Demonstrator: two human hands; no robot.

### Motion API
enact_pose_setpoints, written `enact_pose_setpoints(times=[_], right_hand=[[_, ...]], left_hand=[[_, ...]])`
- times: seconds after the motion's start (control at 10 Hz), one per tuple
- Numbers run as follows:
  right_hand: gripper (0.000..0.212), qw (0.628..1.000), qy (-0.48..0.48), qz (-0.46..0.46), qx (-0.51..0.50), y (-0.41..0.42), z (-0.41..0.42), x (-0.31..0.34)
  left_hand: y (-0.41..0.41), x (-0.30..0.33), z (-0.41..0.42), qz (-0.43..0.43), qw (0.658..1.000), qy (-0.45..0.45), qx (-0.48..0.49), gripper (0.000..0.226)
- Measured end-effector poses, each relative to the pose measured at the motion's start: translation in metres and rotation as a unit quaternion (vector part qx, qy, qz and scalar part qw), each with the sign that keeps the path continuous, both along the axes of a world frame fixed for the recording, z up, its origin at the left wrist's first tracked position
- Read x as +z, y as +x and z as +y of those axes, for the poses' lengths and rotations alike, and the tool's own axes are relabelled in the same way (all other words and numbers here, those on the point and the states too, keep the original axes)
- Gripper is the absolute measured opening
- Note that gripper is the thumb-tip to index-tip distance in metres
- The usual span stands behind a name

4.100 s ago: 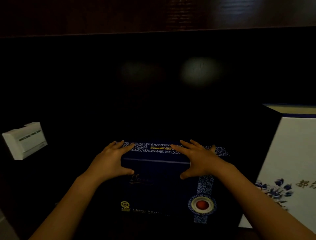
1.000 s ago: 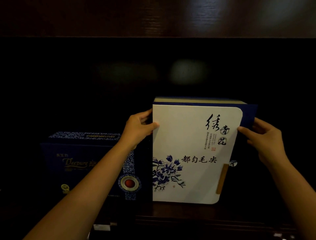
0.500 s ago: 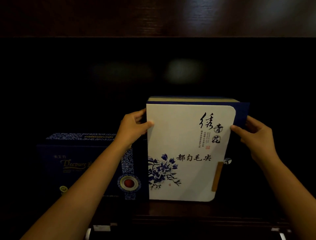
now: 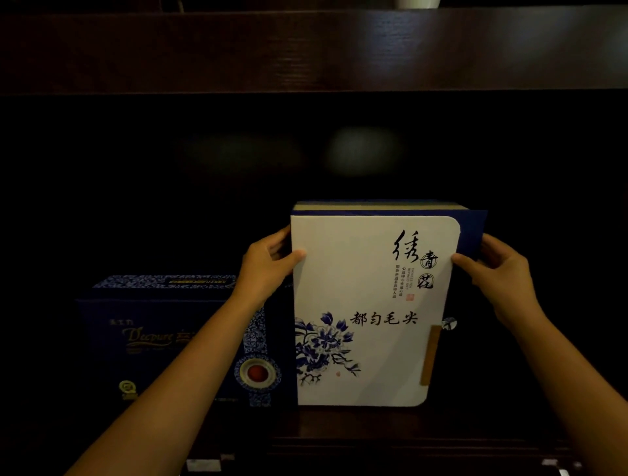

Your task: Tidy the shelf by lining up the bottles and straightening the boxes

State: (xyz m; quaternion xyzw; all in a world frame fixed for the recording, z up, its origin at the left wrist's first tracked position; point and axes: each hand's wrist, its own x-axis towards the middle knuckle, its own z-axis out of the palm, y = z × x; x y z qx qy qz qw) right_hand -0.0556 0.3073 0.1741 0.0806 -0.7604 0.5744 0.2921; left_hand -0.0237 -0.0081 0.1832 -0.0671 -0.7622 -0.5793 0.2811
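A pale, blurred glare patch (image 4: 365, 153) sits on the dark back panel (image 4: 136, 187), below the wooden upper board (image 4: 306, 51); a white object (image 4: 416, 3) peeks above that board.

white box (image 4: 360, 305): matt card | shelf (image 4: 306, 51): glossy wood (dark)

Both hands reach forward, left hand (image 4: 263, 268) and right hand (image 4: 503, 271) apparently clamped, thumbs pointing inward toward each other.

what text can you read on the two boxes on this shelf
"都匀毛尖": white box, black, mid front.
"绣青花": white box, brush calligraphy, upper right.
"CHINESE TEA": white box, small vertical print; the rest beside it is too small.
"Deepure": dark blue box, gold script.
Dark blue box's other labels: unreadable.
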Motion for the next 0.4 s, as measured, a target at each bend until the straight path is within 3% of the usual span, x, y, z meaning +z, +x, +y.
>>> enact_pose_setpoints(times=[0.2, 0.4], right_hand=[[0.052, 0.998, 0.05, -0.022, -0.018, -0.008, 0.007, 0.007], [0.066, 0.983, 0.167, -0.045, -0.056, -0.006, 0.01, 0.034]], left_hand=[[0.0, 0.01, -0.004, -0.026, 0.999, -0.002, -0.025, 0.059], [0.001, 0.047, -0.018, -0.07, 0.988, -0.141, -0.01, 0.066]])
